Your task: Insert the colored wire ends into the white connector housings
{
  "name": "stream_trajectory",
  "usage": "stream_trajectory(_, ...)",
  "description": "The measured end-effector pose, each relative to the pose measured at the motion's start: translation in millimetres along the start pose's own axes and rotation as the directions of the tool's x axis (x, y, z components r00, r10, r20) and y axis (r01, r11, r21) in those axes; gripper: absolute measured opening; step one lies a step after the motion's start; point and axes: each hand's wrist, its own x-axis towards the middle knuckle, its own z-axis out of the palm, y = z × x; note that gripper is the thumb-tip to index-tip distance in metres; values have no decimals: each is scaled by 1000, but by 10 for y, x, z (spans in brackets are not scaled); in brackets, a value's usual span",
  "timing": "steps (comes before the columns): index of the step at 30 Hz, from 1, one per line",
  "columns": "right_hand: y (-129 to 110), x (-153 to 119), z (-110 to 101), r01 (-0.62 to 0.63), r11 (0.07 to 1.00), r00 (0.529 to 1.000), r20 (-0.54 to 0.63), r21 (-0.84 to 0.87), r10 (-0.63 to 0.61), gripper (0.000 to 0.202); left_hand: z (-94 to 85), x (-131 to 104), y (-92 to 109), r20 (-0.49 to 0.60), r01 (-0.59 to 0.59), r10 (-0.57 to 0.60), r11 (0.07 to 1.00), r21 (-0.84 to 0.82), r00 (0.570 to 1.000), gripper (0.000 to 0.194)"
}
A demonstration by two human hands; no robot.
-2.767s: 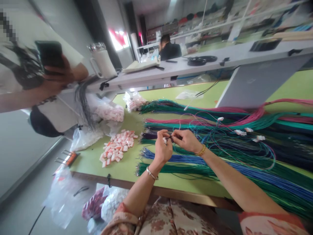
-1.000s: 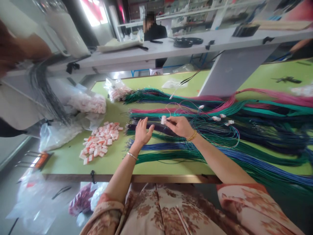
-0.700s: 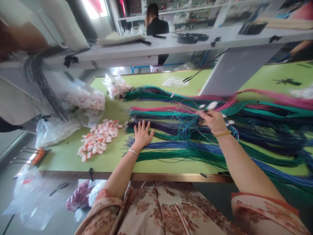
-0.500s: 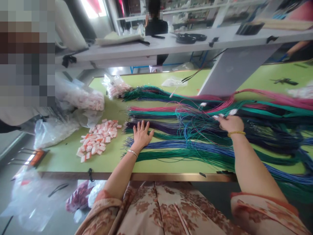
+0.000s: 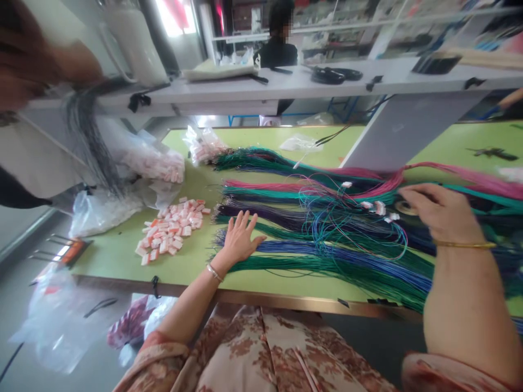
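Note:
Bundles of wire lie across the green table: a pink one, a blue one, a green one and others. My left hand rests with spread fingers on the dark and blue bundles near their left ends. My right hand is over the bundles at the right, fingers bent together; what they hold, if anything, is hidden. Just left of it, white connectors on loosely looped thin wires lie on top of the bundles.
White and orange connectors are heaped at the left, near plastic bags. A raised grey shelf holding black scissors crosses behind. A person stands at the far left; another is beyond the shelf.
My right hand has moved right, off the white connectors, which now lie on the bundles. My left hand stays on the wires. Dark wires now hang beside the person at the left.

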Motion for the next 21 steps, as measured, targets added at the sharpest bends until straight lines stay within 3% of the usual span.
stream_trajectory(1, -229, -1, 199, -71, 995, 997, 24, 65, 69, 18, 11, -60, 5, 18, -27, 27, 1000, 4, 999, 74)
stream_trajectory(2, -454, 11, 450, -71, 989, 995, 79, 131, 61, 19, 30, -110, 9, 42, -45, 45, 999, 5, 998, 74)
stream_trajectory(4, -838, 83, 1056, 14, 983, 972, 227, 186, -57, 26, 77, -182, 18, 81, -57, 56, 998, 9, 995, 76)
stream_trajectory(6, -1067, 235, 1705, 153, 973, 934, 296, 175, -200, 23, 119, -232, 25, 91, -54, 53, 998, 14, 994, 77)
stream_trajectory(8, -1120, 460, 2300, 242, 966, 897, 360, 87, -258, 21, 143, -283, 29, 86, -57, 56, 998, 17, 995, 78)
stream_trajectory(11, -942, 859, 2973, 251, 946, 932, 316, -203, -180, 17, 154, -392, 20, 66, -66, 65, 998, 16, 996, 79)
stream_trajectory(13, -737, 1085, 3249, 200, 926, 945, 312, -319, -97, 17, 157, -479, 2, 49, -67, 66, 998, 11, 997, 79)
stream_trajectory(15, -547, 1231, 3397, 164, 908, 936, 352, -386, -19, 19, 162, -554, -28, 46, -73, 73, 997, 0, 996, 79)
stream_trajectory(18, -424, 1270, 3437, 157, 896, 931, 365, -416, 7, 24, 172, -607, -80, 55, -95, 96, 995, -19, 994, 80)
stream_trajectory(21, -563, 1087, 3354, 182, 915, 951, 301, -361, -71, 28, 165, -583, -115, 29, -117, 118, 993, -23, 993, 82)
